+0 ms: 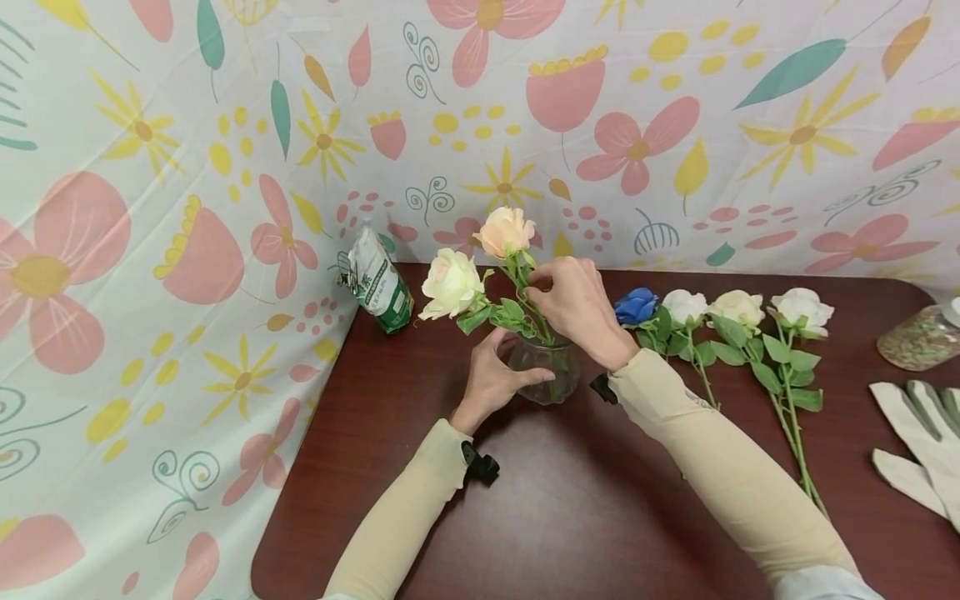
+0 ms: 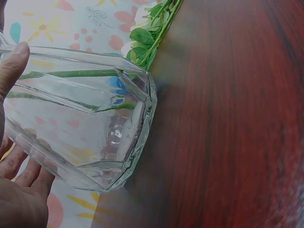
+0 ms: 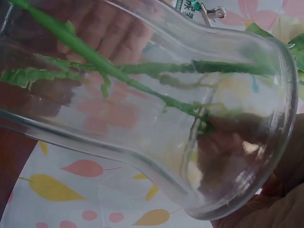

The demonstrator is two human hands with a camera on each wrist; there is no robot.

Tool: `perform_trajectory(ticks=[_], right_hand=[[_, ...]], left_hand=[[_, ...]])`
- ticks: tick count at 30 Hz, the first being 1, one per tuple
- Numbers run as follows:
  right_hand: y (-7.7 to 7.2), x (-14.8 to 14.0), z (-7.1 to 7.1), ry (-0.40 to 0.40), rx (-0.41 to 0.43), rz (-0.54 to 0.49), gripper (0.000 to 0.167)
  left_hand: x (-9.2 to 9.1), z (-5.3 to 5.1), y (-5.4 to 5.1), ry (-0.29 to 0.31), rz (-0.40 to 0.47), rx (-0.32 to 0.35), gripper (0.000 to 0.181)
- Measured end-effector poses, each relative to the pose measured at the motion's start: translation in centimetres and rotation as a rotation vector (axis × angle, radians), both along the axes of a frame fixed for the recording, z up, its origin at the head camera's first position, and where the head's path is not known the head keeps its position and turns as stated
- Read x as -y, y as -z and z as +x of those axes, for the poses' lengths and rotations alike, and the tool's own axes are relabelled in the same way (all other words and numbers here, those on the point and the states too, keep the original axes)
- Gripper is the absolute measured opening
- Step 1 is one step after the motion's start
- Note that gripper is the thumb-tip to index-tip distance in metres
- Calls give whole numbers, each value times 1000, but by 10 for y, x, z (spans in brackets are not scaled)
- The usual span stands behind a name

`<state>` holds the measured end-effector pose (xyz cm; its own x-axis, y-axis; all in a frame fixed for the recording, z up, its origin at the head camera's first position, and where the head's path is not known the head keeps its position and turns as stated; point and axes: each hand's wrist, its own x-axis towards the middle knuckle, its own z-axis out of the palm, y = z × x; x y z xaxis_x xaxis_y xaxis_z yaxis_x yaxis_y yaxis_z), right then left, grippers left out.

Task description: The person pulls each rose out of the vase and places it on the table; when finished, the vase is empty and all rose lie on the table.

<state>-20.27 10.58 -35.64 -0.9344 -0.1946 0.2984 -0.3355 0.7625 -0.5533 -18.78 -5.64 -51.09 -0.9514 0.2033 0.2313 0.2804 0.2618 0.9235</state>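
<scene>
A clear glass vase [image 1: 564, 367] stands on the dark wooden table with a cream rose [image 1: 453, 284] and a peach rose [image 1: 506, 232] in it. My left hand [image 1: 495, 375] holds the vase from the left, thumb on the near side and fingers round the far side. Above the rim, my right hand [image 1: 577, 304] pinches the peach rose's stem; leaves partly hide the fingertips. In the left wrist view, green stems show through the faceted glass of the vase [image 2: 61, 142]. Stems [image 3: 90, 52] cross inside the glass in the right wrist view.
On the right lie a blue rose [image 1: 636, 306] and several pale roses [image 1: 801, 312] with leafy stems. Farther right are a lidded glass jar [image 1: 917, 337] and white gloves [image 1: 926, 442]. A clipped green-and-white bag [image 1: 378, 283] stands back left, before a floral cloth [image 1: 465, 108].
</scene>
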Motion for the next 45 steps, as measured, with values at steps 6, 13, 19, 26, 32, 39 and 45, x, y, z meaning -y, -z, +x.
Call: perform_trajectory(ticks=[6,13,19,26,32,39,45], right_hand=[[2,-1,-1,0,-7,-8,16],[0,-3,3,7,-12,-52,15],[-2,-8,6,13,-61,-85,15],[-4,-13,8,43,-95,-126,13],[-8,-16,12,62,-96,-177,13],[-12,-18,16,70,-164,-219,12],[-17,-21,18,87,-234,-255,10]], left_hand=[[-1,0,1,-10,-4,-8,73],[-1,1,0,-31,-28,-13,69],[-1,0,-1,-23,-21,-15,69],[-1,-1,0,-23,-16,-38,70],[-1,0,0,-21,-12,-41,71],[-1,-1,0,-21,-17,-39,71],[-2,-1,0,-27,-20,-40,71]])
